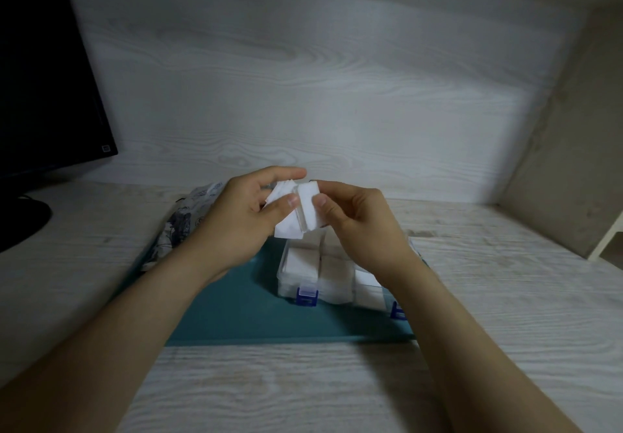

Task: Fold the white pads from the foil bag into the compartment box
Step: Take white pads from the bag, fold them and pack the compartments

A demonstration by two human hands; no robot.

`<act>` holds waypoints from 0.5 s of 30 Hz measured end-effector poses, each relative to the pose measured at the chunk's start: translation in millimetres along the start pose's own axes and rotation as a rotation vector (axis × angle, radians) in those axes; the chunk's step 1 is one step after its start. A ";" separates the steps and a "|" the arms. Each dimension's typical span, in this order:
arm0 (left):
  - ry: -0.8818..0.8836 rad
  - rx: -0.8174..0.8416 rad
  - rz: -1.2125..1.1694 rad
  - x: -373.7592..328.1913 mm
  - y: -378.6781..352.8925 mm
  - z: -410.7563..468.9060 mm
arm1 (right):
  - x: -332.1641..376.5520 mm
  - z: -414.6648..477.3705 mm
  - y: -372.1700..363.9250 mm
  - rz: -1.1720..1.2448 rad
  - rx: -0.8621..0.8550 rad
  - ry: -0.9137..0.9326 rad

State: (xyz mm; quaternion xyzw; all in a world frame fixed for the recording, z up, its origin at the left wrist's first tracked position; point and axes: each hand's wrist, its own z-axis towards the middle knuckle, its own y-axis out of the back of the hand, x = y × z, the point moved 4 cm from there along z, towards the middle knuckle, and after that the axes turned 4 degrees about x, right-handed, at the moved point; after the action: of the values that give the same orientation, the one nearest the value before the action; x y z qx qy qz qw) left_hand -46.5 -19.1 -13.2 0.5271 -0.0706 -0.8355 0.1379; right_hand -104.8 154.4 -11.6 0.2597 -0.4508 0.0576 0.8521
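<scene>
Up at 10 o'clock a dark monitor stands switched off, its black round base sitting on the pale wood-grain worktop at 9 o'clock. A teal mat lies flat in the middle, running down toward 6 o'clock. At 12 o'clock there's a whitish wood-grain back panel, with a beige side wall at 2 o'clock. A white frame corner pokes in at 3 o'clock.
</scene>
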 end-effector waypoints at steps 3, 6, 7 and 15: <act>-0.011 0.006 0.016 0.7 -1.3 -0.6 | -1.4 -1.5 -0.1 0.041 -0.016 -0.092; 0.005 -0.009 0.029 4.7 -1.5 -0.5 | -4.3 -2.3 5.7 0.005 -0.068 -0.148; 0.013 -0.018 0.035 6.2 -1.4 -0.4 | -5.7 -2.7 7.6 -0.007 -0.093 -0.166; 0.146 -0.120 -0.197 10.6 -0.2 -1.0 | -11.4 -2.3 15.3 0.426 -0.165 -0.403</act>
State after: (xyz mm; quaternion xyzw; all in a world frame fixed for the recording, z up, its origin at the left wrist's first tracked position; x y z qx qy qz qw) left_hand -50.0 -22.2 -22.9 0.5819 0.0418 -0.8070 0.0913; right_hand -114.9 170.2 -15.7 0.0952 -0.6582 0.1456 0.7325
